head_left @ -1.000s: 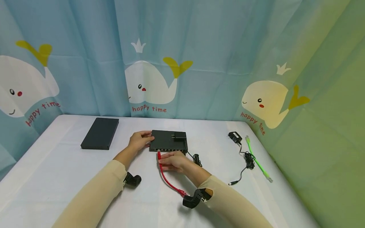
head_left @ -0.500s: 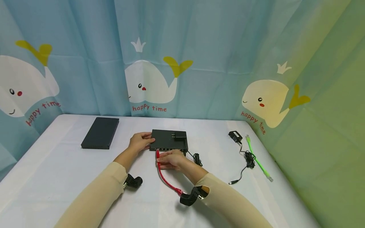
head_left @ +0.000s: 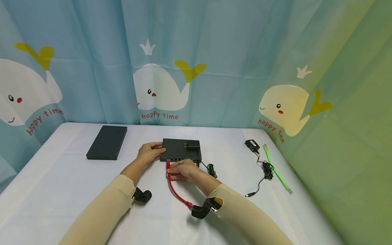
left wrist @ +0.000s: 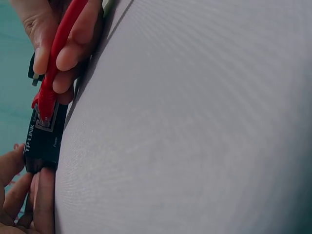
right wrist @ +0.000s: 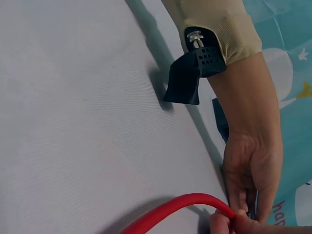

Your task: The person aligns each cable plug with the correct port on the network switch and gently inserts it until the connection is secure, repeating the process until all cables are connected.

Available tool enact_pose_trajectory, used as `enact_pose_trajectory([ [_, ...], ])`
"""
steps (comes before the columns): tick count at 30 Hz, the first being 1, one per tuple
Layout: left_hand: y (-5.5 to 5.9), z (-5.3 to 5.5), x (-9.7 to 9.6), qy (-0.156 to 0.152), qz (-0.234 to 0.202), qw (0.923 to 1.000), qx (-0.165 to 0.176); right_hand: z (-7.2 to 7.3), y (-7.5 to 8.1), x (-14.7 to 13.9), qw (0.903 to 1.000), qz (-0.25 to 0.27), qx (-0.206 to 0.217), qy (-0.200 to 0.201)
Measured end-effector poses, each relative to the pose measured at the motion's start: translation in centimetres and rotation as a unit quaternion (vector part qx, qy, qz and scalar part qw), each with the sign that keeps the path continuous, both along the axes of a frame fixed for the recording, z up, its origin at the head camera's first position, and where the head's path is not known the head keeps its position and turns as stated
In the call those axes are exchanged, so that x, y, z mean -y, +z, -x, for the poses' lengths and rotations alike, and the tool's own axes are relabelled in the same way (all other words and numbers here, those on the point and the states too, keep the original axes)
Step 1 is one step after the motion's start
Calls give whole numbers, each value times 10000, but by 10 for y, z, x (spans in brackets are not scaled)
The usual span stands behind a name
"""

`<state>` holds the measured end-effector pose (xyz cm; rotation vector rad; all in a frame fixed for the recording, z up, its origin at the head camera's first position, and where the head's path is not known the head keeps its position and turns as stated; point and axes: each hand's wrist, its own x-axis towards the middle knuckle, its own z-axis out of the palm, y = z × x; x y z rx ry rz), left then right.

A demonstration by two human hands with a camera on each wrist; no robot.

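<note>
A black network switch (head_left: pixel 175 149), marked TP-LINK in the left wrist view, lies on the white table with its row of ports facing me. My left hand (head_left: pixel 149 153) grips its left end, thumb on top and fingers at the side. Between thumb and fingers, my right hand (head_left: pixel 183 169) pinches a red network cable (head_left: pixel 172 188) close to its plug. The red plug (left wrist: pixel 46 100) is at the end port nearest my left hand; its clear tip sits at the opening, and how deep it is I cannot tell. The cable's other end hangs toward my right wrist.
A black power adapter (head_left: pixel 193 145) rests on the switch, its bundled cord (head_left: pixel 211 170) at the right. Another flat black box (head_left: pixel 107 143) lies back left. Far right are a second adapter (head_left: pixel 252 145) with coiled cord and a green network cable (head_left: pixel 277 173).
My right hand and the red plug have shifted slightly left and toward the switch. The left hand keeps its hold, and the switch stays in place.
</note>
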<state>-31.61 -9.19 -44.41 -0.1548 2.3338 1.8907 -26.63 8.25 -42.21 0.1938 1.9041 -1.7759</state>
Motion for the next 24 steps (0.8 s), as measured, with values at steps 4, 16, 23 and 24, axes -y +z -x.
enact_pose_trajectory([
  [4, 1, -1, 0, -1, 54, 10000, -14, 0, 3, 1, 10000, -73, -21, -34],
  [16, 5, 11, 0, -5, 524, 9982, 282, 1, 0, 2, 9999, -99, -68, -62],
  [23, 8, 7, -3, 32, 852, 9962, 150, 1, -3, 5, 9995, -141, -101, -267],
  [24, 8, 6, -3, 30, 840, 9963, 159, 1, -3, 6, 9993, -173, -115, -315],
])
